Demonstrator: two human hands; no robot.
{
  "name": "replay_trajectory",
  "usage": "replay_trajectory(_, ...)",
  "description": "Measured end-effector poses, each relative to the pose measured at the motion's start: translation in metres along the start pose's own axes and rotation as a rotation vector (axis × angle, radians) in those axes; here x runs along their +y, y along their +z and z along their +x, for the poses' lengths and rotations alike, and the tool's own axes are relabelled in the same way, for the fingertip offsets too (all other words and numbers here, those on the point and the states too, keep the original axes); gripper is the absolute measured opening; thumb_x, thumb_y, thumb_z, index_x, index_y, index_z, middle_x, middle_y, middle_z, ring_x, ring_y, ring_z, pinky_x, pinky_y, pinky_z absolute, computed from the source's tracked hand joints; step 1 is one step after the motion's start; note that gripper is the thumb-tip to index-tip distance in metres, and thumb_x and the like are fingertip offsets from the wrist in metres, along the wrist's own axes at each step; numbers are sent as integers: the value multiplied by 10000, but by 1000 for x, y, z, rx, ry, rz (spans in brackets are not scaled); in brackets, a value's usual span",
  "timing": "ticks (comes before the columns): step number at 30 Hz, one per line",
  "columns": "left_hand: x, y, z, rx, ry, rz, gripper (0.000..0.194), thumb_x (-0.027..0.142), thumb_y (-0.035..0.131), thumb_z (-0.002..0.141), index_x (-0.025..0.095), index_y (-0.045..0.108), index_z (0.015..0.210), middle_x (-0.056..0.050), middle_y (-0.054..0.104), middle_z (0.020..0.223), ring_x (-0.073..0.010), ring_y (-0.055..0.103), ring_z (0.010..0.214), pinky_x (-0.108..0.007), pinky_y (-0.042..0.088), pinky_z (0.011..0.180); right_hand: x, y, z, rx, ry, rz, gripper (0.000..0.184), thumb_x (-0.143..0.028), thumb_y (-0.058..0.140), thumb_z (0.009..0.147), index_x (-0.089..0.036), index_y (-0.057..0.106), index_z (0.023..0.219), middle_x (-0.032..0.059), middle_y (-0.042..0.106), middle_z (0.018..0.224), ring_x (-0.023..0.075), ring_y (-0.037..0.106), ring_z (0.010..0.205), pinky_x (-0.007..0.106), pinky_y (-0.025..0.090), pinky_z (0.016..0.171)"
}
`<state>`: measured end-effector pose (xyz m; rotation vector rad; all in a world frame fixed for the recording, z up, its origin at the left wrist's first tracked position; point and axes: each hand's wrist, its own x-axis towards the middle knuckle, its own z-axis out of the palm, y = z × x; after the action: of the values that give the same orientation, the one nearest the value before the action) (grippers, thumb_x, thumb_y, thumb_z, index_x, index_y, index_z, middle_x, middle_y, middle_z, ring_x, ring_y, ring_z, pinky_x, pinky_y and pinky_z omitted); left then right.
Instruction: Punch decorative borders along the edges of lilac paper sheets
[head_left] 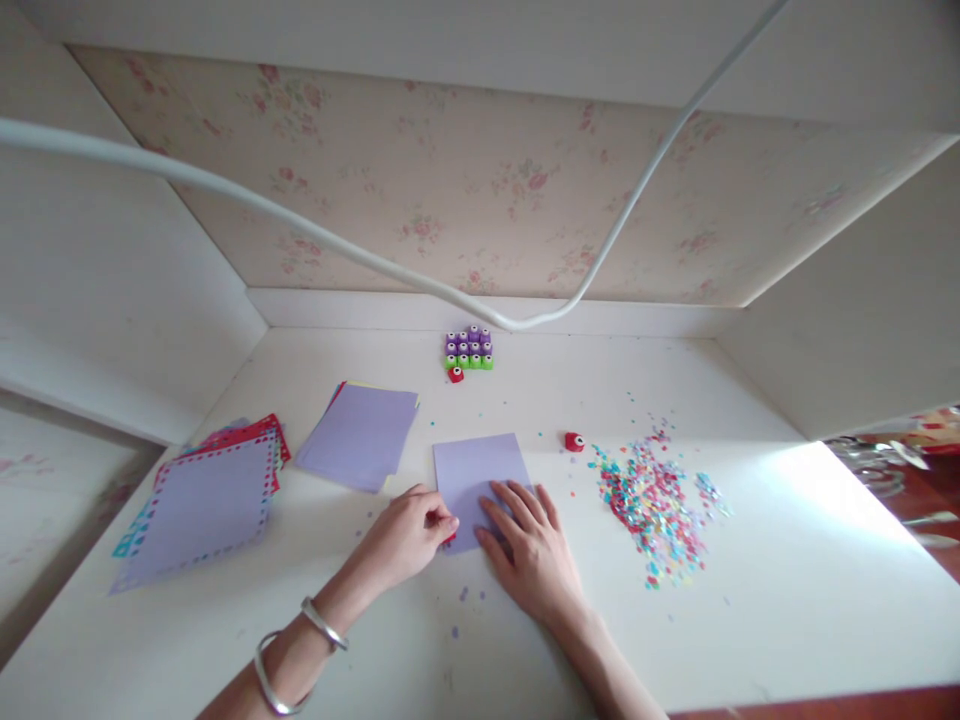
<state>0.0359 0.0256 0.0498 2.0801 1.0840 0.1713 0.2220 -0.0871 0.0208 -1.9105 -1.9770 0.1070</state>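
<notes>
1. Nearest the person, on the close side of the purple sheet [472, 470], a few purple paper bits [455, 632] are lying on the white table [750, 400].
2. At the sheet's near left corner, the left hand [411, 530] is gripping a small red punch [450, 540], its fingers closing around it and hiding most of it. Two silver bangles [324, 627] are circling that arm.
3. On the sheet's near right part, the right hand [534, 555] is lying flat with its fingers spreading, pressing on the paper and grasping nothing.
4. Well left of the sheet, a pile of punched paper [206, 500] is resting, small cutouts running along its edges.
5. Well right of the sheet, a heap of colourful confetti [660, 500] is spreading over the table.
6. Just beyond the sheet's right side, a second red punch [575, 441] is standing alone.
7. Left of the sheet and slightly farther, a stack of plain purple paper [360, 435] is lying.
8. Beyond the sheet, purple and green punches [469, 350] are standing close together, another red one [456, 374] sitting in front.
9. Farthest beyond the sheet, a flowered wall [480, 190] is rising.
</notes>
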Motion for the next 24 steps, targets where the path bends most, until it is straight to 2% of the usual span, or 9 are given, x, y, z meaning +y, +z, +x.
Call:
replay_trajectory(7,0,-15,-10,35,17,36,195,271,594,877,248,720,731,-14,689,841,-173,656,736,-265,477,701,1,1,0,11,-9,-6,336,-355,518,960,-297,593,1283,53,571,1380,286,493,1286,576,316,1104)
replay_trajectory(14,-21,-26,-26,136,81,116,243,312,507,954,255,717,847,-12,691,885,-163,677,754,-255,513,713,2,2,0,11,-7,-5,337,-358,521,959,-301,590,1284,47,566,1387,284,493,1285,576,314,1109)
replay_trajectory(16,-28,-25,-33,137,102,111,244,338,485,972,268,714,924,-16,687,938,-149,681,738,-245,530,707,1,1,0,10,-7,-4,334,-359,522,959,-302,593,1281,48,570,1383,287,496,1283,577,317,1108)
replay_trajectory(18,-34,-21,-39,140,123,97,178,338,543,948,279,689,1032,-22,676,1016,-147,687,747,-236,551,705,2,2,0,8,-6,-1,334,-359,521,960,-302,591,1282,47,572,1381,289,496,1283,579,322,1106)
replay_trajectory(20,-40,-15,-44,170,152,86,211,284,607,909,280,651,1115,-34,667,1087,-168,699,835,-242,569,755,3,2,-1,19,0,7,336,-353,520,962,-292,588,1285,47,570,1384,294,484,1295,584,325,1107)
replay_trajectory(24,-40,-5,-50,262,213,75,254,224,565,928,288,615,1169,-44,679,1112,-210,691,969,-298,577,850,-3,-2,-4,88,5,94,316,-267,490,971,-244,594,1269,66,589,1358,290,467,1312,568,319,1129)
